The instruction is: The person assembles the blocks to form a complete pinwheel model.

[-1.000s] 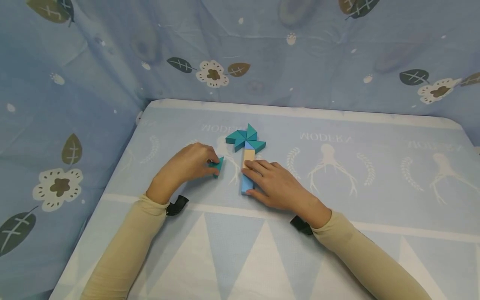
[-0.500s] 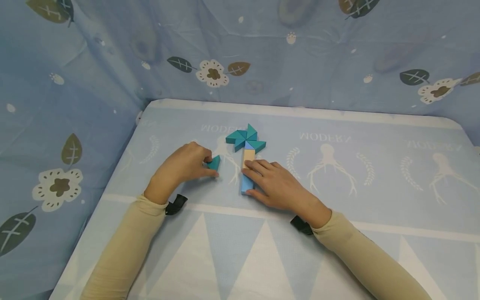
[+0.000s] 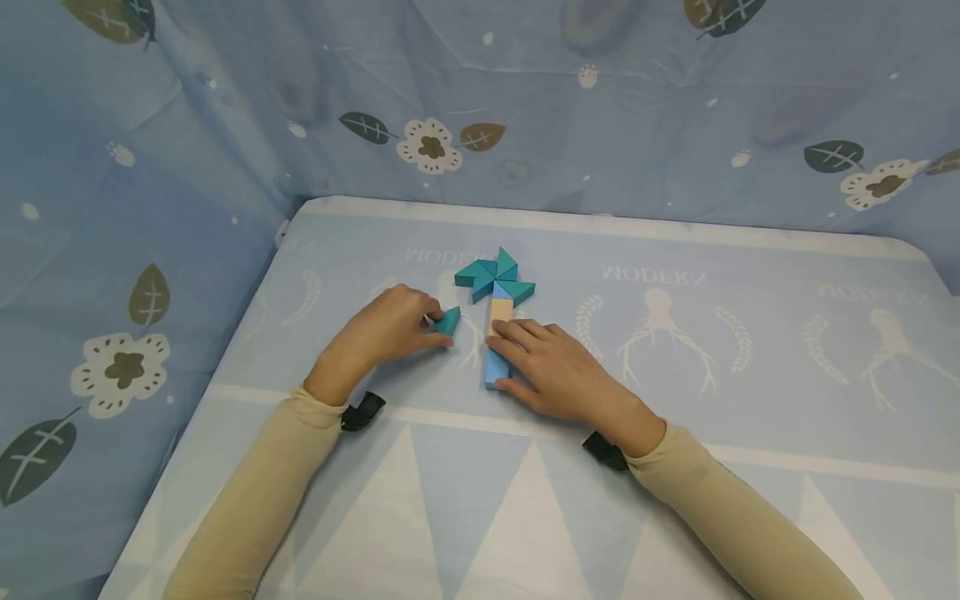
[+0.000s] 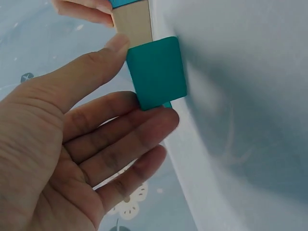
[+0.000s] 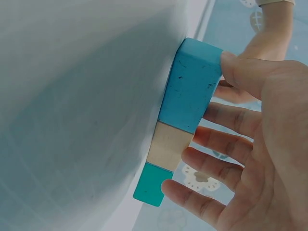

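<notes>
In the head view my left hand (image 3: 393, 323) pinches a teal triangular block (image 3: 447, 322) between thumb and fingers, left of a row of blocks. The left wrist view shows a flat rectangular side of this triangular block (image 4: 156, 72) facing the camera. My right hand (image 3: 558, 371) rests across the row, fingers extended over a plain wood block (image 3: 501, 309) and thumb at the near end of a blue block (image 3: 496, 369). In the right wrist view the thumb touches the blue block (image 5: 190, 86). Beyond the wood block lies a pinwheel of teal and blue triangular blocks (image 3: 483, 271).
A small purple-blue triangle (image 3: 501, 291) joins the pinwheel to the row. The patterned tablecloth (image 3: 750, 333) covers the table, and a blue floral curtain (image 3: 637, 125) stands behind and to the left. Black straps (image 3: 363, 412) show at both wrists.
My left hand first drew back slightly left, then came right toward the row with the triangular block, which has turned in the fingers. The right hand stays in place on the row.
</notes>
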Tool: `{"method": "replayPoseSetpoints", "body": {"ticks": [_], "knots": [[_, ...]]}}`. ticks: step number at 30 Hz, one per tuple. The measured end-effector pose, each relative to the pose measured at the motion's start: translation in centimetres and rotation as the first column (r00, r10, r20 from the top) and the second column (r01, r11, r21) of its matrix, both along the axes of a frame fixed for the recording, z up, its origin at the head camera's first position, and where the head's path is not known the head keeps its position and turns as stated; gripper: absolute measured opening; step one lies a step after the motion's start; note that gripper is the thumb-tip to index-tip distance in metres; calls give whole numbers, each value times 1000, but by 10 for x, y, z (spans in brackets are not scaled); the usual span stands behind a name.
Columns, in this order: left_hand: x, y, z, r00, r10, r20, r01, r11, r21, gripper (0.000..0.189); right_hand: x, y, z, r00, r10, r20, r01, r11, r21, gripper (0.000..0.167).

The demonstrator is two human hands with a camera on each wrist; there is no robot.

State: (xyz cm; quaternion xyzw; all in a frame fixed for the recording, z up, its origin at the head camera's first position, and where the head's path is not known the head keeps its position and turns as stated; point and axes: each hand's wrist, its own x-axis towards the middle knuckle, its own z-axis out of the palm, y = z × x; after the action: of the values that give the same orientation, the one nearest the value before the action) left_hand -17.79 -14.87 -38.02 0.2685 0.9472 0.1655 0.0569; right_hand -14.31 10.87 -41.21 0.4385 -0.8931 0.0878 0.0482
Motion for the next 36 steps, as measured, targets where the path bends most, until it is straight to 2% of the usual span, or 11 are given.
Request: {"method": "replayPoseSetpoints", "body": {"ticks": [6,12,17,27,36], "knots": [[0,2,-2,1000,-7,-15,7,1000,3,37,-1,0,0,1000,1,7,-1,1000,4,55],[1,1,0,1000,5,-9,-6,999,-53,41,-1,0,-1,1000,6,1,-6,1000,-5,55],[2,2,-1,1000,-13,-20,12,997,-72,40,-1,0,-1,1000,9,-3,-9,1000,-13,55],[-1,10,-13,995,-51,-81,51,999,-2,41,-1,1,-1,1000,15,-22,-15,1000,-22,54],[1,10,-14,994,-89,-68,88,996,-14,49,-1,1,-1,1000,18,-14,-18,999,-28,54]]}}
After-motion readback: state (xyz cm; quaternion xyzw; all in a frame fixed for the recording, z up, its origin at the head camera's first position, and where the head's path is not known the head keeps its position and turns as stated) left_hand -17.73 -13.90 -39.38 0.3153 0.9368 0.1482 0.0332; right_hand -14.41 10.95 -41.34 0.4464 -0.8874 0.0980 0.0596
